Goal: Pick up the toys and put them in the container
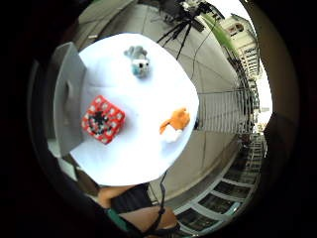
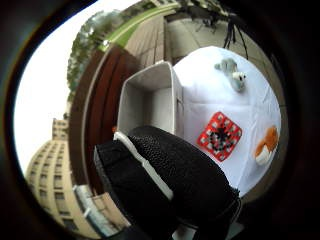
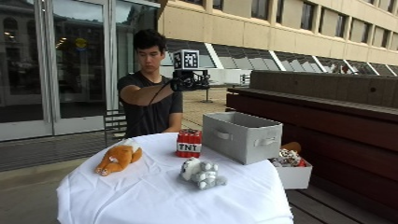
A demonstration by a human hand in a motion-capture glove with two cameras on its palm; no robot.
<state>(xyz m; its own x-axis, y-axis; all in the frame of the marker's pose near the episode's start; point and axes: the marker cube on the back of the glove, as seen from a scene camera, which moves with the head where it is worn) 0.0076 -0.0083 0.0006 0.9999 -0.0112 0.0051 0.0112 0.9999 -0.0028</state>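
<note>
Nearest the outside camera, a grey plush toy (image 3: pixel 200 173) lies by the table's (image 3: pixel 155 200) front edge. An orange plush toy (image 3: pixel 118 158) sits near the left edge, a red TNT block (image 3: pixel 189 143) toward the far side, just beside the grey container (image 3: pixel 241 136) at the right edge. High above, the gloved right hand (image 3: pixel 188 80) holds nothing; whether its fingers are curled, I cannot tell.
</note>
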